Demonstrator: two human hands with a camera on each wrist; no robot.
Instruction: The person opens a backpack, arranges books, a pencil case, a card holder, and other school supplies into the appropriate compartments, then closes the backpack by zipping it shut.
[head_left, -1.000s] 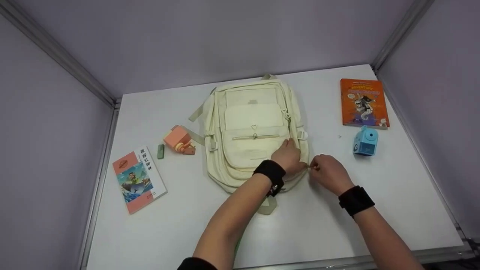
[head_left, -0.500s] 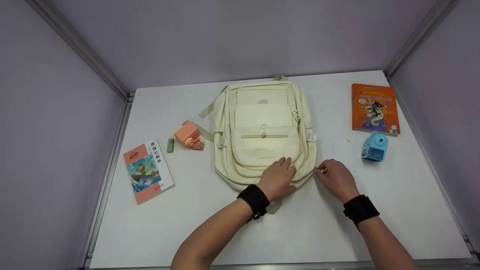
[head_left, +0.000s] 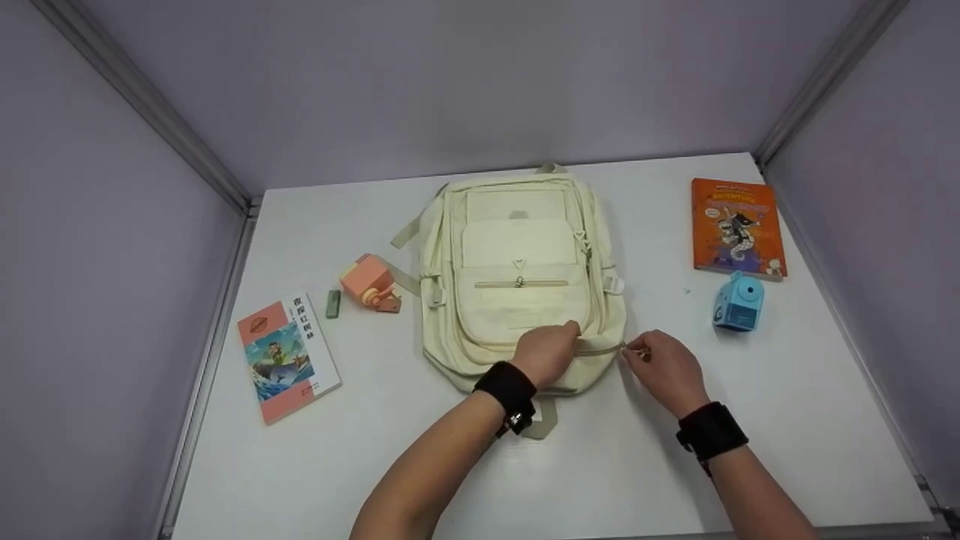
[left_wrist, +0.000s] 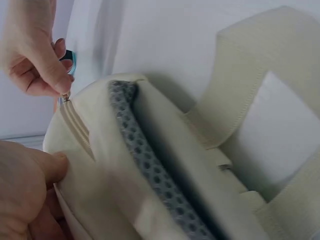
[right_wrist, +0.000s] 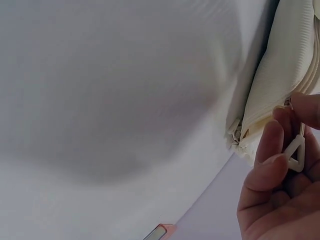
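A cream backpack [head_left: 517, 240] lies front side up on the white table. At its lower right side, my right hand [head_left: 667, 371] pinches a zipper pull between thumb and fingers. The pull's triangular tab [right_wrist: 297, 155] dangles across the fingers in the right wrist view. My left hand [head_left: 546, 352] grips the fabric near the bag's bottom edge, its thumb [left_wrist: 52, 167] against the cloth and fingers curled below. Between the hands runs the zipper [left_wrist: 77, 127], with the slider at its far end by the right fingertips. Grey mesh padding [left_wrist: 142, 155] shows along the bag's underside.
To the left lie a pink-and-white book [head_left: 289, 360], a small green block [head_left: 333, 304] and a coral crank pencil sharpener [head_left: 370, 283]. On the right are an orange book [head_left: 737, 229] and a blue pencil sharpener [head_left: 739, 302]. Walls enclose the table's back and sides.
My left hand has moved from the bag's right side toward its bottom middle, and its extended fingers have curled into the fabric. My right hand stays at the lower right, holding the zipper pull.
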